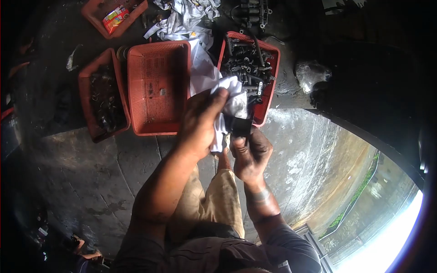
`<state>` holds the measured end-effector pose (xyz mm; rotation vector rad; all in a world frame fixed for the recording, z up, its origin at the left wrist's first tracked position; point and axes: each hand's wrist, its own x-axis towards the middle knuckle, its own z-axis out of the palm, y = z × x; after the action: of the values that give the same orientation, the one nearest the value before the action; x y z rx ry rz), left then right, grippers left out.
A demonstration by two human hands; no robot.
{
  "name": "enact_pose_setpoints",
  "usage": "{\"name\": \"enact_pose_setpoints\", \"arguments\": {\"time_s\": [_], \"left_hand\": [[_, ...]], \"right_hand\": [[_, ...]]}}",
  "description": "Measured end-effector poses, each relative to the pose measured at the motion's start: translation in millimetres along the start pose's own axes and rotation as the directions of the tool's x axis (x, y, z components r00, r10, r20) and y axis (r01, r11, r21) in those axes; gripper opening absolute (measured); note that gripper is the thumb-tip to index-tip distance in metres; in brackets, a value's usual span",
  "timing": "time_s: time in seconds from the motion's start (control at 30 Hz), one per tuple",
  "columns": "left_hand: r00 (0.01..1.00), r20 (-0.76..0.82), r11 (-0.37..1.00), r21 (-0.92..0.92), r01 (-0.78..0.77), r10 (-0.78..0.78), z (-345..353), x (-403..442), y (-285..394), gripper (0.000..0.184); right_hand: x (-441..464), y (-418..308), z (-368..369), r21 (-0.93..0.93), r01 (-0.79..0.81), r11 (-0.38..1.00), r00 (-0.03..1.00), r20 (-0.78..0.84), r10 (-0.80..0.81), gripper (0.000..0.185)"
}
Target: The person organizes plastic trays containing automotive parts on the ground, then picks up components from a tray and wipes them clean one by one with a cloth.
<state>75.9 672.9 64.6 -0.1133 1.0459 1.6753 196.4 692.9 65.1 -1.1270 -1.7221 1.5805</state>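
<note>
From where I stand, the left hand point(196, 129) is closed around a white cloth point(233, 100), its thumb lying over the folds so the loose fabric stays bunched. The right hand point(253, 157) is narrowed on a dark part point(241, 128), pinching the near end between thumb and curled fingers, which seems meant to keep it steady while leaving the far end exposed. That part sits just beyond the right thumb, right beside the cloth; whether the two touch, I can't tell. Both hands work in front of the body, close to the parts basket point(272, 75), probably for easy reach. The middle basket point(159, 132) stands to its left, with rags point(184, 20) behind and between them, and the left basket point(119, 86) holds small dark pieces.
</note>
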Motion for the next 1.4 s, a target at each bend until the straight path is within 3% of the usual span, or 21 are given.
{"name": "enact_pose_setpoints", "arguments": {"time_s": [0.07,0.23,0.3,0.33,0.47,0.57,0.6,0.7,0.73,0.8,0.87,0.93,1.0,1.07,1.1,1.13,1.2,1.23,1.3,1.37,1.4], "left_hand": [[0.992,-0.018,0.985,-0.126,0.122,-0.125,-8,-5,-6,0.032],[0.915,0.152,0.869,0.285,-0.403,0.374,-8,-20,-15,0.037],[0.954,0.142,0.962,0.042,-0.271,0.263,-5,-12,-1,0.030],[0.922,0.311,0.973,-0.066,-0.223,0.233,-19,-5,-8,0.029],[0.946,0.192,0.964,-0.107,-0.244,0.261,4,-23,-1,0.038],[0.854,0.253,0.688,0.509,-0.517,0.454,-9,-27,-8,0.021],[0.557,0.487,0.255,0.555,-0.792,0.672,-6,-14,7,0.019],[0.444,0.584,0.027,0.585,-0.811,0.679,-7,-2,9,0.021],[0.444,0.579,0.026,0.590,-0.807,0.684,-8,-3,15,0.021],[0.564,0.548,0.102,0.655,-0.749,0.618,-9,-3,26,0.012],[0.637,0.429,0.165,0.733,-0.660,0.640,-13,5,20,0.017],[0.845,0.004,0.747,0.466,-0.475,0.535,-7,11,13,0.028],[0.929,-0.139,0.892,0.357,-0.276,0.343,-47,32,10,0.042],[0.965,-0.128,0.818,0.563,-0.117,0.227,-78,52,-3,0.054],[0.921,-0.184,0.644,0.760,-0.088,0.342,-93,65,-26,0.043],[0.939,0.012,0.337,0.932,-0.135,0.344,-99,73,-32,0.050],[0.923,0.146,-0.085,0.989,-0.124,0.355,-93,61,-29,0.043],[0.922,0.147,-0.083,0.989,-0.126,0.358,-88,52,-25,0.043],[0.953,0.173,0.325,0.912,-0.251,0.250,-78,24,-21,0.033],[0.950,0.116,0.411,0.911,0.014,-0.289,-113,-5,-74,0.028],[0.892,0.305,0.378,0.910,-0.169,-0.334,-108,-30,-77,0.031]], "right_hand": [[2,-12,2,0.269,-0.127,0.955,0.991,-0.008,0.133,0.022],[11,-10,4,0.291,-0.176,0.940,0.984,0.044,0.170,0.020],[3,-18,1,0.711,-0.481,0.513,0.872,0.324,0.367,0.024],[2,-19,1,0.712,-0.486,0.507,0.864,0.304,0.402,0.027],[25,-22,-12,0.814,-0.576,0.077,0.765,0.504,0.402,0.025],[29,-26,-11,0.692,-0.643,0.327,0.743,0.461,0.485,0.022],[27,-22,-10,0.707,-0.670,0.226,0.721,0.548,0.424,0.019],[25,-35,-2,0.587,-0.723,0.365,0.631,0.346,0.694,0.015],[24,-32,-1,0.580,-0.728,0.366,0.628,0.351,0.694,0.015],[18,-24,-1,0.289,-0.517,0.806,0.847,0.311,0.431,0.020],[15,-19,2,0.250,-0.474,0.844,0.870,0.278,0.406,0.024],[13,-17,7,0.192,-0.392,0.900,0.917,0.168,0.363,0.030],[9,-6,2,0.223,-0.226,0.948,0.974,0.066,0.216,0.032],[11,2,-3,0.338,-0.227,0.913,0.969,-0.020,0.248,0.032],[11,3,-6,0.287,-0.275,0.918,0.958,-0.002,0.288,0.031],[12,5,-7,0.234,-0.322,0.917,0.944,0.014,0.328,0.030],[14,33,-4,0.133,-0.215,0.968,0.976,-0.009,0.218,0.030],[17,47,-5,0.029,-0.100,0.995,0.995,-0.024,0.101,0.029],[26,53,-6,0.078,-0.106,0.991,0.994,-0.010,0.107,0.024],[39,63,-5,0.066,-0.067,0.996,0.998,-0.008,0.068,0.020],[46,74,-3,0.053,-0.057,0.997,0.997,-0.043,0.060,0.021]]}}
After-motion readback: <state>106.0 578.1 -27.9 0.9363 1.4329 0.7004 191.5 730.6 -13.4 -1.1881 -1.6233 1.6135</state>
